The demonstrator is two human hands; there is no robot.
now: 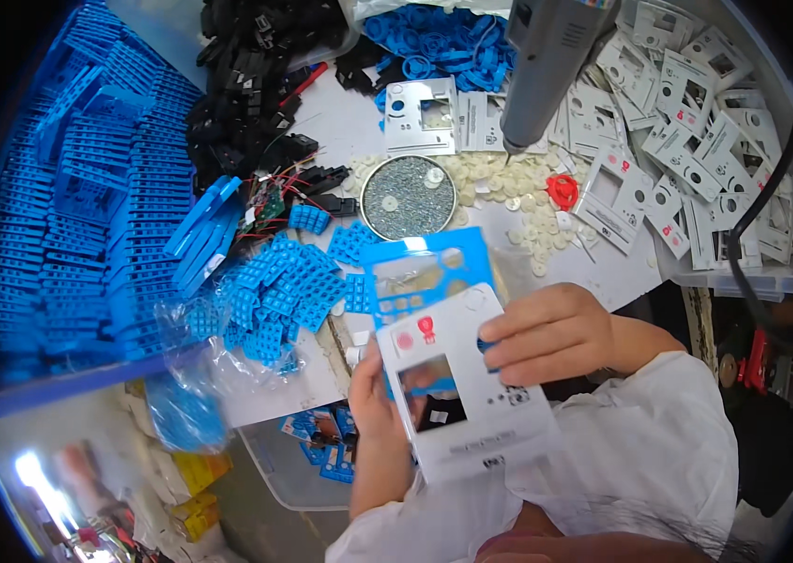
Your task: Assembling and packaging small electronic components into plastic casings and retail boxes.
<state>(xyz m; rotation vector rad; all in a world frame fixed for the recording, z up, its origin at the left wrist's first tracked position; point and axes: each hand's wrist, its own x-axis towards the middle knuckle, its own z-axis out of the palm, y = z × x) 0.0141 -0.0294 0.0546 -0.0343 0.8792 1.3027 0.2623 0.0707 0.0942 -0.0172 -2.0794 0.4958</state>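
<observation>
My left hand (380, 422) closes on the left edge of a white faceplate (500, 436) with a square window, and a flat blue casing (427, 246) with cutouts stands behind it. Plate and casing overlap, and the plate's lower end is tilted toward me. On the plate's right side rest the bent fingers of my right hand (556, 333), gripping its edge; the thumb is hidden. A bit of blue shows at those fingertips, too small to identify. Just beyond the casing sits a round dish (454, 199) of tiny metal screws.
Blue casings (157, 197) stack at left beside blue keypads (289, 281). Black modules (237, 94) pile behind. A grey electric screwdriver (547, 75) hangs above white discs (537, 225). A clear bin (744, 280) of faceplates stands right, crossed by a black cable (761, 211).
</observation>
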